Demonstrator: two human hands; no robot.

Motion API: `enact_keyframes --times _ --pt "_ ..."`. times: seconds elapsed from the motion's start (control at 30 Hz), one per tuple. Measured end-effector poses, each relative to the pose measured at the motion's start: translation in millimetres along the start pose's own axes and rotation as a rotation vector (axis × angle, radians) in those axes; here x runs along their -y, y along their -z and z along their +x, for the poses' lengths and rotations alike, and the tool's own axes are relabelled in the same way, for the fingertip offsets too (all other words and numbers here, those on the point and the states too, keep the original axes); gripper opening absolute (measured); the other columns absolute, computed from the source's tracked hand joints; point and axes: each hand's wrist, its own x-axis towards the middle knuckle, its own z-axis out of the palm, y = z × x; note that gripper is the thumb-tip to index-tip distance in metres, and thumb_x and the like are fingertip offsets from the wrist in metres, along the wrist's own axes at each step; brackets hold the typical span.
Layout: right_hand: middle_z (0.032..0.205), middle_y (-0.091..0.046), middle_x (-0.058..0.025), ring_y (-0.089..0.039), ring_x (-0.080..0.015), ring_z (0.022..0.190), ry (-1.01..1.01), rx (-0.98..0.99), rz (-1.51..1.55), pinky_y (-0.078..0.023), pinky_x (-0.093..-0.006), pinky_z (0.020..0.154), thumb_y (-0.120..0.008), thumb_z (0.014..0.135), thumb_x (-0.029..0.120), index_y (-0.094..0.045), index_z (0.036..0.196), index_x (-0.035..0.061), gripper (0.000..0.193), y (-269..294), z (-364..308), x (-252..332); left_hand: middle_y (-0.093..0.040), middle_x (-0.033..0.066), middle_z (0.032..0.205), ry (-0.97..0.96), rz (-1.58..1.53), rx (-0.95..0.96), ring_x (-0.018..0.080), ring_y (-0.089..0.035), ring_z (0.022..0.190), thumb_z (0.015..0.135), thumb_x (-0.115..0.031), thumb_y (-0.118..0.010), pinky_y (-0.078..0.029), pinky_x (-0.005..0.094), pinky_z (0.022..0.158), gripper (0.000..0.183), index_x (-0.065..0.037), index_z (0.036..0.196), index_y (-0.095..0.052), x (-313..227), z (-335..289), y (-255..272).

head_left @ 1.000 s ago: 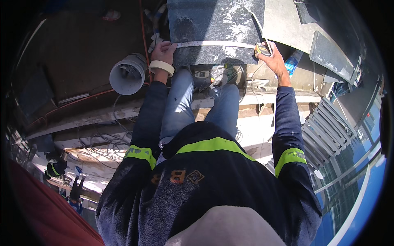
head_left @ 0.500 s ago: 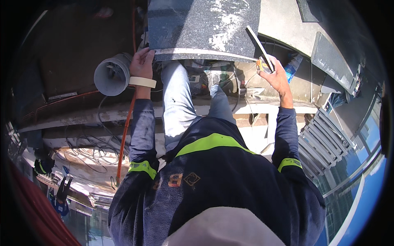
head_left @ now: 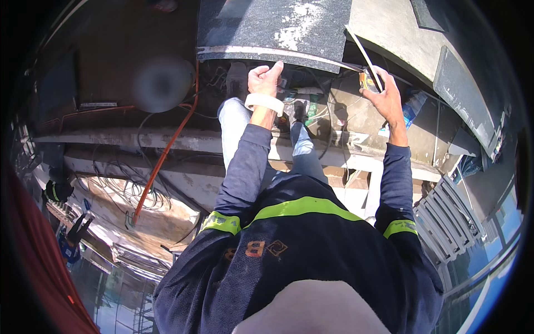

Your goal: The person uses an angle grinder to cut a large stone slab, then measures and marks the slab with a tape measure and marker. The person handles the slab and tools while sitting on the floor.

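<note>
Nearest is the dark jacket (head_left: 311, 250) with its bright bands, well on the wearer's side of the dark speckled slab (head_left: 239, 25), with denim-clad legs (head_left: 233, 119) between the two. The left hand (head_left: 265, 80) is just short of the slab's near edge, around its middle, fingers half curled and nothing seen in them; whether the thumb touches the edge I cannot tell. A pale tape ring (head_left: 265, 102) sits around that wrist. The right hand (head_left: 389, 97), well apart from the left, is closed around a tape measure (head_left: 365, 82) just off the slab's near right corner; a slim pale strip (head_left: 360, 47) slants up from the same grasp, beside the slab's right edge. The tape blade (head_left: 267, 51) lies along the slab's near edge, seemingly as far as its left end. By my judgement, laying the blade out is done; it has yet to be wound back, and no fresh mark can be made out on the slab. Further out, a blurred white bucket (head_left: 161, 83) is left of the slab, a pale board (head_left: 389, 25) just right of it, and a dark panel (head_left: 466, 94) further right.
</note>
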Motion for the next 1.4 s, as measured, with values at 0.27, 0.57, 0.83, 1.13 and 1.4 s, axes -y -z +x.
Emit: enact_keyframes --times 0.27,0.57,0.83,1.13,1.4 --pt "0.136 -0.068 -0.0170 -0.069 -0.0339 0.128 0.065 -0.002 -0.082 -0.054 -0.0419 0.111 -0.091 0.077 0.017 -0.065 0.149 0.0139 0.077 8 -9 2 -0.069 0.0187 0.130 0.469 -0.469 0.817 0.0375 -0.071 0.125 0.099 -0.029 -0.087 -0.065 0.0460 0.101 0.052 0.005 0.130 -0.061 62 -44 -116" --pt "0.140 -0.068 -0.0196 -0.066 -0.0338 0.130 0.069 -0.156 -0.086 -0.053 -0.0428 0.109 -0.086 0.094 0.035 -0.072 0.140 0.0112 0.053 21 -18 10 -0.071 0.0153 0.128 0.446 -0.437 0.877 0.0239 -0.071 0.125 0.109 -0.038 -0.073 -0.060 0.0328 0.107 0.052 0.005 0.137 -0.067 77 -46 -130" --pt "0.101 -0.068 0.0026 -0.055 -0.0060 0.083 -0.026 -0.316 0.227 -0.045 -0.0246 0.077 -0.066 0.114 0.031 -0.081 0.132 0.0080 0.032 40 -51 137 -0.074 0.0106 0.118 0.279 -0.239 0.943 0.0178 -0.073 0.112 0.108 -0.036 -0.074 -0.061 0.0296 0.095 0.046 0.005 0.130 -0.070 88 -33 -128" --pt "0.128 -0.077 -0.0165 -0.072 -0.0225 0.108 0.034 0.210 0.470 -0.056 -0.0352 0.098 -0.041 0.096 0.000 -0.073 0.138 0.0021 0.053 0 -60 158 -0.073 0.0049 0.104 0.533 -0.354 1.104 0.0138 -0.071 0.096 0.105 -0.029 -0.078 -0.057 0.0275 0.080 0.034 0.001 0.120 -0.073 101 -13 -127" --pt "0.100 -0.070 -0.0091 -0.062 -0.0101 0.072 -0.188 0.084 0.738 -0.049 -0.0267 0.061 -0.072 0.101 0.017 -0.047 0.158 0.0028 0.063 -19 -38 199 -0.074 0.0071 0.107 0.478 -0.455 0.961 0.0173 -0.072 0.099 0.104 -0.022 -0.078 -0.060 0.0339 0.088 0.028 0.001 0.120 -0.075 125 -13 -145"
